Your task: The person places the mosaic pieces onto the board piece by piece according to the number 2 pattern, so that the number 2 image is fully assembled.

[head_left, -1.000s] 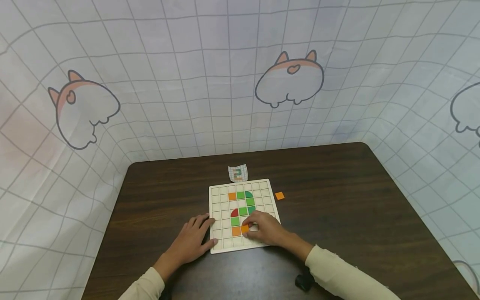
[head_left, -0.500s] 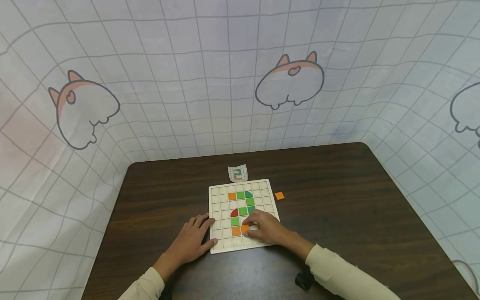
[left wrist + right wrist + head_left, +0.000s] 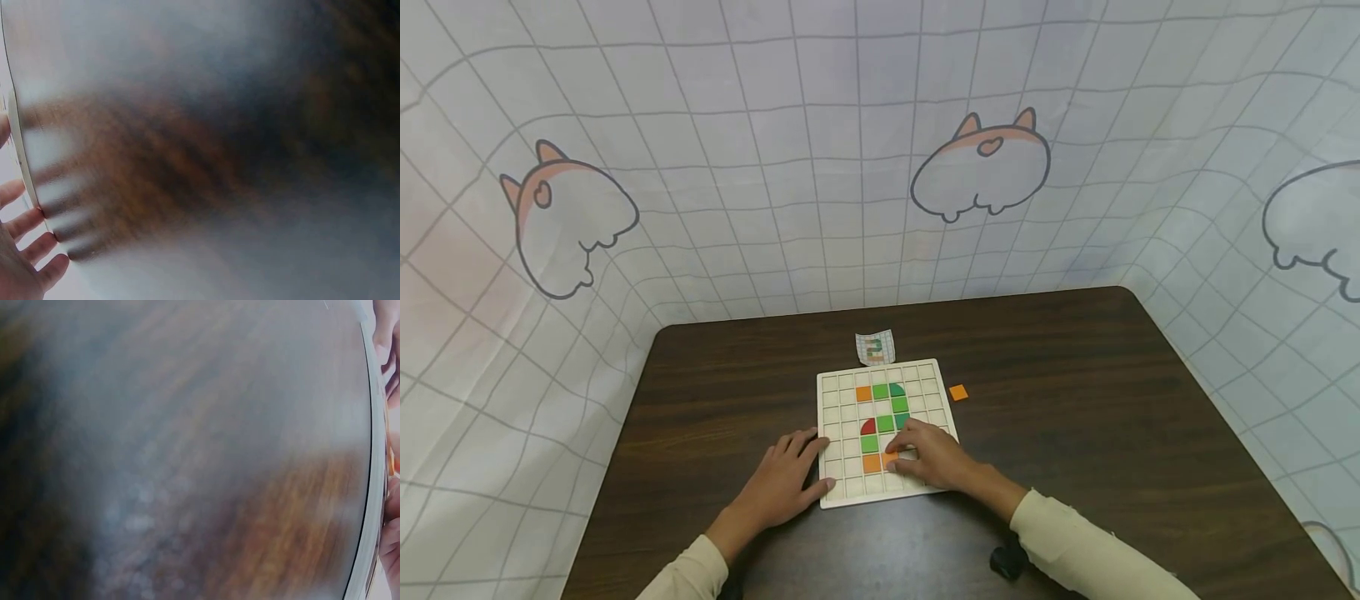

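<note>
A cream grid board (image 3: 841, 490) lies on the dark wooden table. My left hand (image 3: 777, 481) rests at its left side, thumb and fingertips on the rim; the left wrist view shows the fingers spread along the board's edge. Over the lower middle, my right hand (image 3: 934, 456) pinches an orange square tile (image 3: 889, 457) between thumb and index finger, partly covering it. Left of it sits another orange tile (image 3: 871, 463), with a green tile (image 3: 869, 444) above. A red quarter-round tile (image 3: 868, 427) and a teal quarter-round tile (image 3: 897, 389) lie farther up among several green squares.
A loose orange square (image 3: 958, 392) lies on the table right of the board. Behind the board is a small printed pattern card (image 3: 876, 347) with curled edges. A black object (image 3: 1007, 564) sits near the right forearm. A grid-patterned curtain (image 3: 820, 167) surrounds the table's far sides.
Both hands stay in place, the right one still at the orange tile. Only the head view has shifted slightly.
</note>
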Tool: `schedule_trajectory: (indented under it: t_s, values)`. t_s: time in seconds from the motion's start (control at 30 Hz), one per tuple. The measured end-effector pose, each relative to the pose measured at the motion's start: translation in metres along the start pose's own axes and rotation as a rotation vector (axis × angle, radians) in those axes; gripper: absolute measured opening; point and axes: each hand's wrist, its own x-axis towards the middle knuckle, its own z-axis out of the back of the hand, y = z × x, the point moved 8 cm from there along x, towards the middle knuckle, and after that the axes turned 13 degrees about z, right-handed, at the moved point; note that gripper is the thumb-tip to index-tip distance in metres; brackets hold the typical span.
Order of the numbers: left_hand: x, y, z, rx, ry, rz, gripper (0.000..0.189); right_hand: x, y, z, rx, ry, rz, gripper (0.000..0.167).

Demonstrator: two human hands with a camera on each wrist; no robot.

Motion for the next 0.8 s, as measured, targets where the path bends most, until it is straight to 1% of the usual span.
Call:
schedule_trajectory:
  t_s: [0.2, 0.5, 0.8]
  values:
    - [0.0000, 0.0001, -0.0003, -0.001, -0.002, -0.001, 0.069, -0.0003, -0.0001, 0.0005, 0.004, -0.007, 0.007, 0.019]
    - [0.0004, 0.0001, -0.0006, 0.001, -0.010, -0.004, 0.068, 0.0003, 0.0030, 0.0029, 0.016, -0.032, 0.061, 0.019]
    - [0.0004, 0.0002, -0.0008, 0.003, -0.003, 0.000, 0.068, -0.0004, 0.0016, 0.0008, 0.013, 0.006, 0.038, 0.019]
